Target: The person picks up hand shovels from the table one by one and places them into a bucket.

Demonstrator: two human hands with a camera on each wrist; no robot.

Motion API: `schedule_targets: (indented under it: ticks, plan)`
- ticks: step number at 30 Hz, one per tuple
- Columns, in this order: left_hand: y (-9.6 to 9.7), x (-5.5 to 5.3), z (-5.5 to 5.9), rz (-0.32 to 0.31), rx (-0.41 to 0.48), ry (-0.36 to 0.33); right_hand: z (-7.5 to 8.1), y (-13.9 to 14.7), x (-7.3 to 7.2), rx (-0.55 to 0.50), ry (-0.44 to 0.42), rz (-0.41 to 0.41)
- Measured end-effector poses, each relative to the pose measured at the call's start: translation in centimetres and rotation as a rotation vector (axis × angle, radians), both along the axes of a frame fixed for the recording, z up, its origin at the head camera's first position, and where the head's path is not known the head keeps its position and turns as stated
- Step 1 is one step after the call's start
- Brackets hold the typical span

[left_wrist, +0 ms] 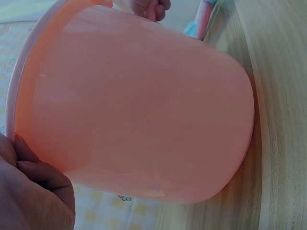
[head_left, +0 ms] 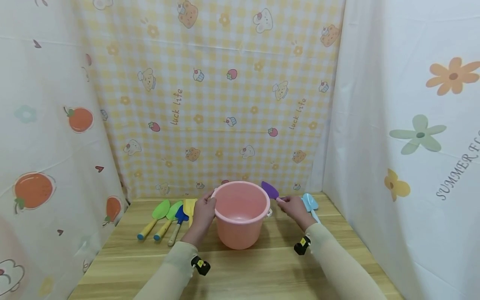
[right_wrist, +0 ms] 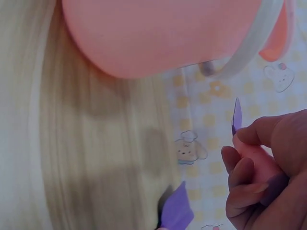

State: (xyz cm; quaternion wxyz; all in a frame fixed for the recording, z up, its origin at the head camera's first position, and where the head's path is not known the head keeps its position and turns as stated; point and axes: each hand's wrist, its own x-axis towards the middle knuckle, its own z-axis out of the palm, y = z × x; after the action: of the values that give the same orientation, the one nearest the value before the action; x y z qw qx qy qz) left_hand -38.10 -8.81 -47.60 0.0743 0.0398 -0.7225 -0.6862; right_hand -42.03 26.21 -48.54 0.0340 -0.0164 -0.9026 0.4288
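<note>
A pink bucket (head_left: 240, 233) stands upright on the table. My left hand (head_left: 202, 217) grips its rim on the left side, thumb and fingers at the edge in the left wrist view. Right of the bucket, my right hand (head_left: 295, 209) holds a toy shovel by its pink handle (right_wrist: 259, 163), fingers curled around it. The shovel's purple blade (head_left: 270, 190) points up toward the back wall, beside the bucket's rim. In the right wrist view, a second purple shovel (right_wrist: 177, 210) lies on the table below the hand, its handle mostly cut off by the frame.
Left of the bucket lie two green shovels (head_left: 161, 209), a blue one (head_left: 181, 214) and a yellow one (head_left: 189, 206), partly behind my left hand. A light blue shovel (head_left: 310, 202) lies at the right. Patterned cloth (head_left: 225, 104) hangs behind the wooden table (head_left: 247, 275).
</note>
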Motion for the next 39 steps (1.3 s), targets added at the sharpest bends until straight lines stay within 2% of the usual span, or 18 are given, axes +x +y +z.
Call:
schedule_targets:
  ticks: [5, 10, 16, 20, 23, 31, 39]
  plan:
    - [0.0, -0.1, 0.0, 0.002, 0.01, -0.003, 1.0, -0.1, -0.1, -0.009, 0.013, -0.022]
    - [0.0, -0.2, 0.0, 0.012, 0.001, -0.005, 2.6, -0.6, 0.3, -0.113, -0.009, -0.011]
    - [0.0, -0.4, 0.1, 0.016, -0.004, -0.017, 4.0, -0.9, 0.7, -0.025, 0.032, 0.032]
    - [0.0, -0.4, 0.1, 0.008, 0.007, -0.017, 4.8, -1.3, 1.0, 0.055, 0.109, 0.055]
    - [0.1, -0.5, 0.1, 0.01, 0.004, -0.02, 5.5, -1.6, 1.2, 0.074, 0.142, 0.063]
    - [0.0, -0.4, 0.0, 0.022, -0.001, -0.013, 7.1, -2.6, 1.8, 0.092, 0.136, 0.099]
    - [0.0, -0.4, -0.2, 0.015, 0.003, -0.022, 8.0, -3.3, 2.3, 0.108, 0.148, 0.225]
